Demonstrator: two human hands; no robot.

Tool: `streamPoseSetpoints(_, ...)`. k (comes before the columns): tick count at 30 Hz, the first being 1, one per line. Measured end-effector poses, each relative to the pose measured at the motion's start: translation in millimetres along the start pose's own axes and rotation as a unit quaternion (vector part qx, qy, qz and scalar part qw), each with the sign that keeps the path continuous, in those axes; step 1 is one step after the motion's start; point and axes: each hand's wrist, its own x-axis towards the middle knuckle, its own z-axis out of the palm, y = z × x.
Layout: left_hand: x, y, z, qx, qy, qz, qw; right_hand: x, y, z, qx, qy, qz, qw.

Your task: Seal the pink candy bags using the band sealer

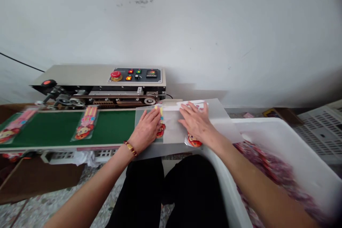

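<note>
My left hand [145, 128] lies flat, fingers stretched out, on a clear packet [160, 131] with a red-haired cartoon head at its lower end. That packet is at the right end of the green conveyor belt [112, 126], beside the pale plate [172, 126]. On the plate, my right hand [196, 121] rests with its fingers spread over a second cartoon packet [194, 141], hiding its middle. Further left on the belt lie a packet with pink and yellow stripes [87, 123] and another similar packet [18, 124].
Behind the belt stands a sealing machine [88, 74] with a red stop button [116, 74] and a lit control panel [144, 75]. A white tub [283, 131] on my right holds many packets. Cardboard [45, 174] is at lower left, a white slatted crate [323, 128] at far right.
</note>
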Motion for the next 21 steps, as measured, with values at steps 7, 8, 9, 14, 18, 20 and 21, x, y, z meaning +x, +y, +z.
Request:
streamPoseSetpoints(7, -43.7, -61.0, -23.9, 0.065, 0.039, -0.063, 0.995, -6.8, 1.5, 14.5, 0.009, -0.033, -0.004, 0.999)
streamPoseSetpoints(8, -46.1, -64.5, -28.0, 0.088, 0.058, -0.076, 0.992, -0.1, -6.8, 17.1, 0.02, -0.037, -0.008, 0.999)
streamPoseSetpoints(9, -46.8, -65.5, -31.7, 0.106, 0.077, -0.087, 0.988, 7.0, -15.6, 18.7, 0.03, -0.04, -0.019, 0.999)
streamPoseSetpoints(14, -36.9, -37.5, -37.1, 0.057, 0.085, -0.039, 0.994, 19.7, -39.2, 9.8, 0.074, 0.008, -0.056, 0.996)
streamPoseSetpoints(18, -27.4, -2.8, -27.0, 0.009, 0.083, 0.024, 0.996, -14.3, -17.1, -0.8, 0.049, 0.054, 0.052, 0.996)
streamPoseSetpoints(20, -19.6, 12.8, -19.0, -0.02, 0.08, 0.065, 0.994, -33.0, -1.7, -1.2, 0.043, 0.067, 0.071, 0.994)
streamPoseSetpoints(21, -14.2, 20.3, -14.5, -0.032, 0.074, 0.087, 0.993, -39.9, 5.1, -0.2, 0.042, 0.071, 0.069, 0.994)
